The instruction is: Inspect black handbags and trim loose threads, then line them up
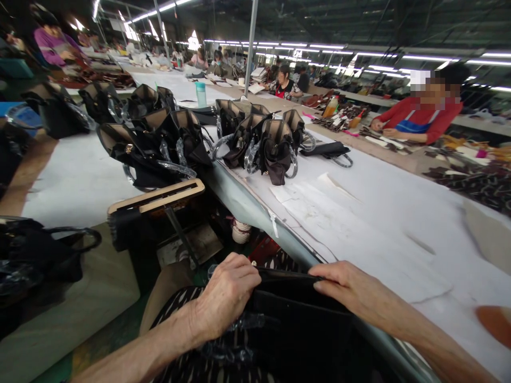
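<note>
Black bag (303,319): was held over the patterned lap (179,303), between and below the left hand (233,292) and the right hand (343,283), with its mouth partly parted. Was gripped at the rim's left end with fingers curled tightly over; was pinched at the right end with thumb and fingers almost meeting. Showed clear plastic wrap (248,322) beneath the left hand. Sat just beside the white-covered bench (379,255), well apart from the clustered black bags (275,151).

Bright tube lights (326,46) — dark roof (339,21).
</note>
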`<state>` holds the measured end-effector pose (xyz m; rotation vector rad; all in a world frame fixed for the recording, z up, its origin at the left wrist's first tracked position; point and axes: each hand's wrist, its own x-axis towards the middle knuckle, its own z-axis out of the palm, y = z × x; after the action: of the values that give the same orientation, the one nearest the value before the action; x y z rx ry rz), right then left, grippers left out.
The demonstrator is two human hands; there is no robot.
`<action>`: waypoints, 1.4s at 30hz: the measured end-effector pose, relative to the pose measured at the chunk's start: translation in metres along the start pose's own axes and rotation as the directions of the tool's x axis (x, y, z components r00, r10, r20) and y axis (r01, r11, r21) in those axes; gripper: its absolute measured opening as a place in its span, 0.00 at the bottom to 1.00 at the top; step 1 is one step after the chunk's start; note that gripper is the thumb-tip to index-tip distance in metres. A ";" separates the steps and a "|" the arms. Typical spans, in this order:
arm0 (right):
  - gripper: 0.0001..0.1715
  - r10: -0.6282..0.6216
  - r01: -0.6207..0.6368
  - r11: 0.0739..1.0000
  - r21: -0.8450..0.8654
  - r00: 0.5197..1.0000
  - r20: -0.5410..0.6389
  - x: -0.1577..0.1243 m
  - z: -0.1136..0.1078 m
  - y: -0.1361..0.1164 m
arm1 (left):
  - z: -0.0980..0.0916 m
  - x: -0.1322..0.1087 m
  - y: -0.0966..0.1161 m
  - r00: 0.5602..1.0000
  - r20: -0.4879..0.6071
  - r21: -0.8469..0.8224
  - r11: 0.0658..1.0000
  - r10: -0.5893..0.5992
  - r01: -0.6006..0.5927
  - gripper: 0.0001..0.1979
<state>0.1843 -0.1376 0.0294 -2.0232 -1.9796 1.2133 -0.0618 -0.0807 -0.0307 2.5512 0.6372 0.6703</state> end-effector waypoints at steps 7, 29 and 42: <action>0.11 -0.004 0.004 1.000 -0.018 1.000 -0.002 -0.001 0.001 -0.002 | -0.003 0.002 0.004 0.958 0.039 -0.066 0.956 -0.284 0.286 0.17; 0.13 -0.002 0.002 1.000 0.021 1.000 0.008 -0.008 -0.003 -0.002 | 0.006 0.033 -0.031 0.928 -0.022 -0.268 0.897 -0.372 0.353 0.05; 0.16 -0.013 -0.001 0.984 0.176 0.997 0.079 -0.008 -0.006 0.011 | 0.002 0.026 -0.050 0.869 0.379 -0.839 0.278 -0.319 0.468 0.14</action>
<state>0.1981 -0.1435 0.0311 -1.9115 -1.8351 1.4333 -0.0562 -0.0272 -0.0485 1.2583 0.5749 0.4438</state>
